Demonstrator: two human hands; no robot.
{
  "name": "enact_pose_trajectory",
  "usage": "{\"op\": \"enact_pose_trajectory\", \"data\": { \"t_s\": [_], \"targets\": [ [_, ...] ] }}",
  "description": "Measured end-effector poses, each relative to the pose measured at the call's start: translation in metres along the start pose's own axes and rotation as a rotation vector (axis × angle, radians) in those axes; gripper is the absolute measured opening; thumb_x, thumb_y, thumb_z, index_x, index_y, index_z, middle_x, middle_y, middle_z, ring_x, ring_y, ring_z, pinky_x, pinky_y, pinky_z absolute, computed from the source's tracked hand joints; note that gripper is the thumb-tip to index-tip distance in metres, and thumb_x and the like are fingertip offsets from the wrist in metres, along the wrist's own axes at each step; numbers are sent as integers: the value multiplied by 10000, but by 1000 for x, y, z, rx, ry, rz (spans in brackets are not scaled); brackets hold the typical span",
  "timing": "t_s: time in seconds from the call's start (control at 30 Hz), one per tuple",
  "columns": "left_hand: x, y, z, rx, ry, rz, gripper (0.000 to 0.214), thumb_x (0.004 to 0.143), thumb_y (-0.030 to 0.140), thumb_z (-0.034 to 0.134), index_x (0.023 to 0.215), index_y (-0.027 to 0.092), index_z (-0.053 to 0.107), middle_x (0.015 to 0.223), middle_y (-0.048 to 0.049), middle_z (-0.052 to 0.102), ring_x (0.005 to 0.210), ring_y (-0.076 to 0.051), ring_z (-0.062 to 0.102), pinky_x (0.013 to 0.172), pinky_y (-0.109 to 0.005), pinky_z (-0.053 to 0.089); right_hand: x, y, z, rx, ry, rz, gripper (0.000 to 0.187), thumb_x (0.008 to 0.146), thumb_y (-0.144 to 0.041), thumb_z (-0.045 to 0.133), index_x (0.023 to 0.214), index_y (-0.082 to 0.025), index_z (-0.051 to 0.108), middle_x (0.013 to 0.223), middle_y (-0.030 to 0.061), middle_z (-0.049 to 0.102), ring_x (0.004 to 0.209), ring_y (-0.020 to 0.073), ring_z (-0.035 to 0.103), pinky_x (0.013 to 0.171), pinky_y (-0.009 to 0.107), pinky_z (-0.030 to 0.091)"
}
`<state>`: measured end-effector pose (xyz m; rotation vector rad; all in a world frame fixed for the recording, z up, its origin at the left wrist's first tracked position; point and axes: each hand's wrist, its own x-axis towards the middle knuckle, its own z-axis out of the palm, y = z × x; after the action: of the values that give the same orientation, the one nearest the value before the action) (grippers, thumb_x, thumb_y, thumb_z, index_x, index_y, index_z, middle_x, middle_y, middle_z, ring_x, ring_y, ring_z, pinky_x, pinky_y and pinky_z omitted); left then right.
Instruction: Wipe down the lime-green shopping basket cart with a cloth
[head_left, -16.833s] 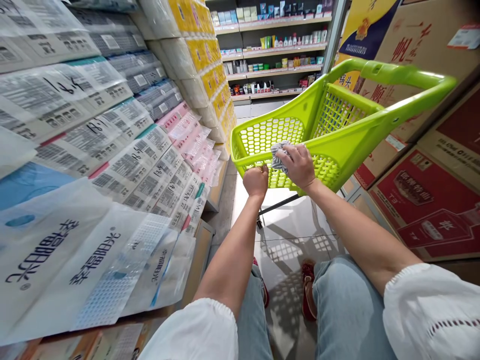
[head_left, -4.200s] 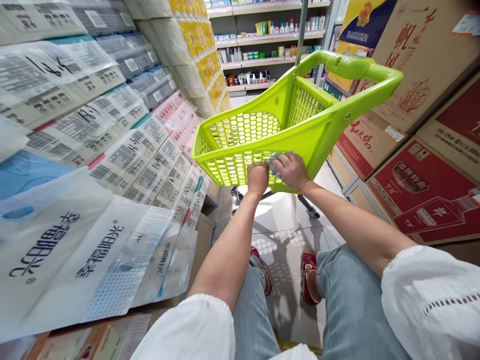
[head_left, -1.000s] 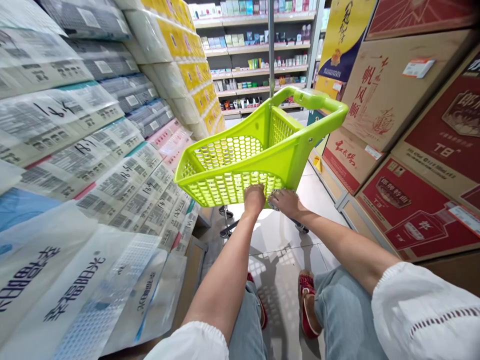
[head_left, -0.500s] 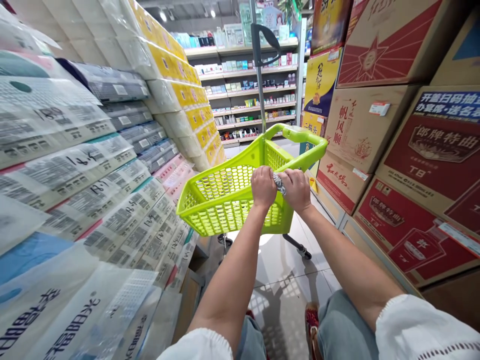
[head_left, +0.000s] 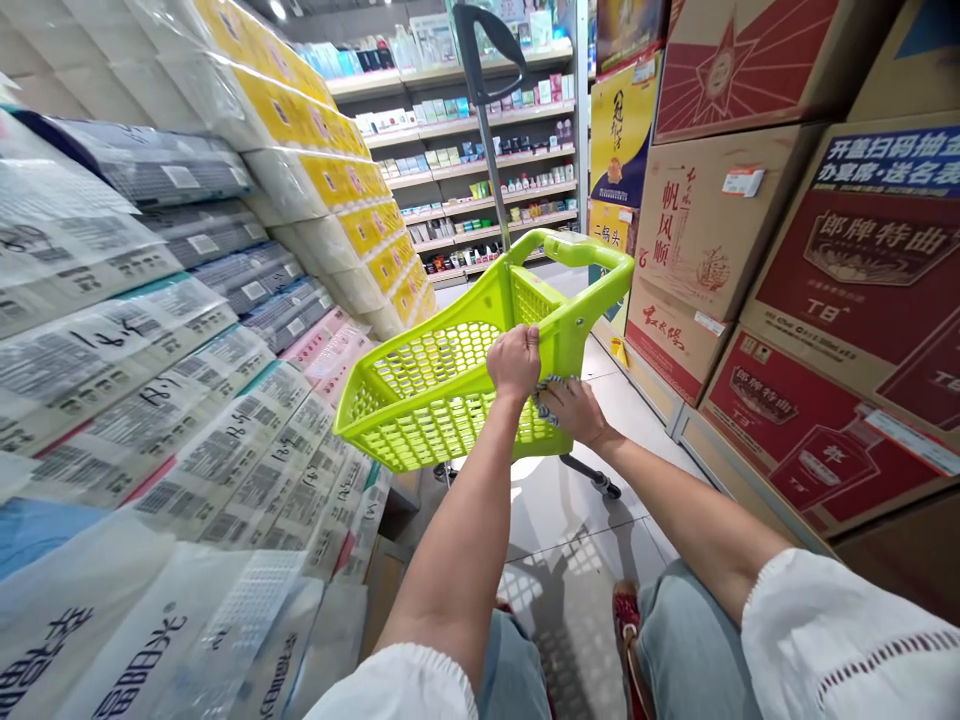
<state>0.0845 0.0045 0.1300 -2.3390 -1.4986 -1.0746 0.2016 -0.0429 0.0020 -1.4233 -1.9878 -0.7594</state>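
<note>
1. Far over at nine o'clock, stacked packs of tissue paper in clear wrap fill the whole side of the aisle, printed backs and barcodes facing out.
2. Higher up, toward eleven o'clock, there are bundles with yellow labels piled in a column.
3. In the middle of the aisle stands the lime-green plastic shopping cart, tipped so its mesh basket faces up and toward the tissue packs. Its green handle loop sits at one o'clock from the basket.
4. The left hand is closed over the near rim of the basket, fingers curled together and clamped on the edge, knuckles up.
5. Just at four o'clock from that hand, the right hand presses a grey-patterned cloth against the outside of the basket wall, below the rim. The fingers are folded around the cloth, which shows only as a small bunch between hand and plastic.
6. Under the basket, a black wheel leg rests on the glossy tiled floor.
7. Behind the cart at twelve o'clock, a dark pole rises in front of shelves of small bottles.
8. At three o'clock, brown and red cartons with printed characters are stacked against the wall.
9. At six o'clock, jeans and a red shoe show between white sleeves.
</note>
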Motion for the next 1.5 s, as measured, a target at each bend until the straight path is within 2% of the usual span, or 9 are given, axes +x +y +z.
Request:
{"op": "enact_pose_trajectory", "data": {
  "t_s": [0.13,0.4,0.57,0.7,0.87,1.07,1.17,1.4,1.5],
  "targets": [
    [-1,0,-1,-2,5,0,435,992,442,242,792,223,560,852,-55,671,863,-202,587,721,-307,325,-4,2,-7,0,-51,-81,272,949,-233,422,1129,-248,626,1143,66,633,912,210,471,749,365,328],
    [-10,2,-2,19,24,15,379,984,389,290,756,222,543,807,-46,658,820,-196,581,687,-304,309,63,29,-60,12,341,167,291,944,-294,459,1199,-267,597,1239,63,584,1130,253,420,922,403,314],
    [-8,4,-1,-4,26,18,390,983,402,284,727,224,519,783,-42,644,814,-193,572,681,-298,304,33,25,-36,45,290,142,274,939,-287,464,1156,-250,625,1189,67,609,1036,230,457,866,374,344],
    [-5,4,-1,-17,9,3,394,980,423,291,703,225,490,773,-40,634,803,-190,566,669,-297,293,-9,19,-13,8,150,-53,250,928,-240,479,1124,-263,632,1189,43,626,1009,224,474,840,376,328],
    [-5,4,-3,-33,10,-4,385,978,414,301,697,224,482,784,-43,638,813,-194,566,678,-301,291,-13,25,-17,-10,68,-146,243,941,-234,457,1121,-284,612,1161,20,641,954,204,486,799,369,317],
    [-8,8,-5,-2,-1,-16,373,979,406,303,723,228,508,799,-45,645,833,-193,571,706,-299,310,55,41,-62,33,341,189,278,938,-299,462,1172,-256,605,1229,70,587,1105,244,434,920,398,319],
    [-9,7,-5,-1,5,-5,385,979,421,290,719,230,501,798,-42,644,826,-192,568,703,-297,308,68,39,-72,70,399,275,282,938,-307,451,1158,-242,615,1218,76,579,1093,237,442,942,394,334],
    [-5,3,-6,-4,-21,-13,400,980,428,272,714,232,497,794,-32,643,804,-185,568,683,-293,309,14,21,-43,109,121,115,261,904,-271,500,1122,-237,639,1141,81,620,1002,231,480,893,375,356],
    [-5,1,-12,-15,-41,-18,403,979,430,270,718,233,506,783,-33,641,797,-184,568,684,-292,316,9,22,-52,135,77,49,265,876,-255,529,1114,-231,640,1132,82,626,996,229,489,884,363,371]
  ]
}}
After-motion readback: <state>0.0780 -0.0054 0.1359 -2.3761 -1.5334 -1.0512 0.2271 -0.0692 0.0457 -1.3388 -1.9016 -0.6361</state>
